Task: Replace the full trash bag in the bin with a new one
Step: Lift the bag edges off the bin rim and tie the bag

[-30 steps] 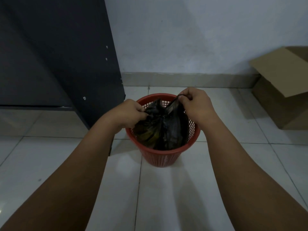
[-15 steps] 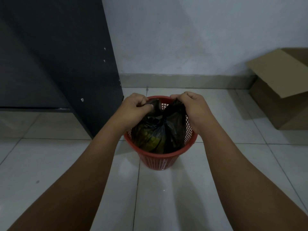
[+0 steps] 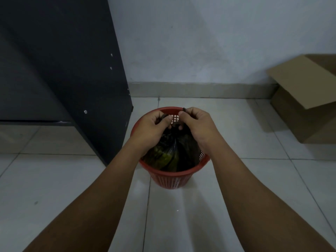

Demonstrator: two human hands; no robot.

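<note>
A red mesh bin [image 3: 169, 178] stands on the white tiled floor. Inside it sits a full black trash bag [image 3: 172, 153], with something yellowish showing through the plastic. My left hand [image 3: 154, 126] pinches one gathered end of the bag's top over the bin's far side. My right hand [image 3: 196, 124] pinches the other end. The two hands are close together, almost touching, and they hide the bag's neck. No new bag is in view.
A dark cabinet [image 3: 76, 73] stands just left of the bin, its corner close to the rim. An open cardboard box [image 3: 307, 99] sits on the floor at the right, by the white wall [image 3: 200, 42].
My hands have drawn together over the bin's middle, pulling the bag's two top ends inward and bunching its mouth. The view has shifted slightly closer.
</note>
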